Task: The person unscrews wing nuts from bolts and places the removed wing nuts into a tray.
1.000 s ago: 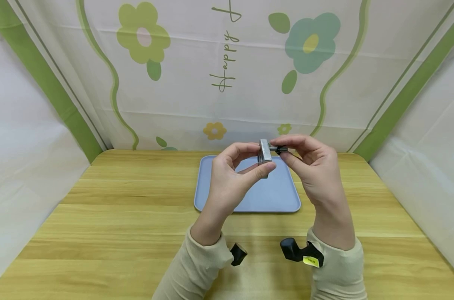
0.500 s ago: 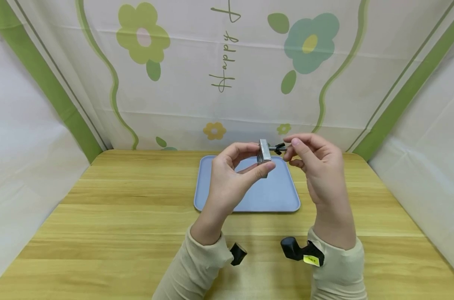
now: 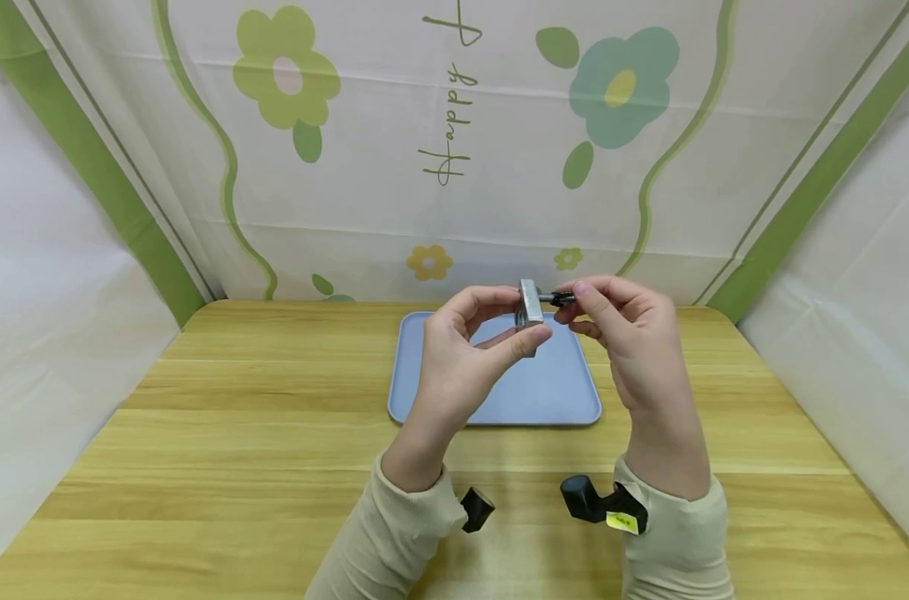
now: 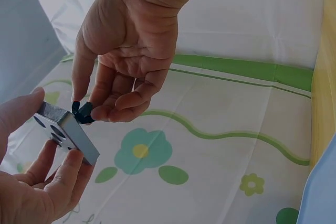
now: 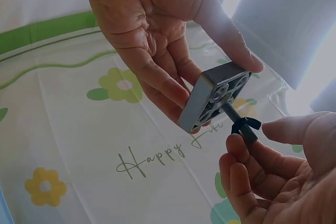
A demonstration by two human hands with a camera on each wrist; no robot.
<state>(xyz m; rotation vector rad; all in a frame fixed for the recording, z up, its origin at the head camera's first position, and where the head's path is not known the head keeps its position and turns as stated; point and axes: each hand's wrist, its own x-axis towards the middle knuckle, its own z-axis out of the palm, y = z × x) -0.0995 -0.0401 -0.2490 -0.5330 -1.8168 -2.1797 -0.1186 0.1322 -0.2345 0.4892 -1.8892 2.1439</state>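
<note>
A square metal block with several holes is raised above the table, gripped at its edges between the thumb and fingers of my left hand. Out of its recessed face sticks a threaded bolt, pointing toward my right hand. Near the bolt's free end sits a black wing nut. My right thumb and forefinger pinch at the nut's wings, with the other fingers loosely bent below. The left wrist view shows the block's flat, holed side.
A light blue tray lies on the wooden table beneath the hands. Behind the table hangs a white cloth with flowers and lettering. Black wrist mounts sit on both sleeves.
My right fingers left the wing nut, drew back to the right, then came back onto it. The wing nut's wings have turned. The left hand and block stay almost still.
</note>
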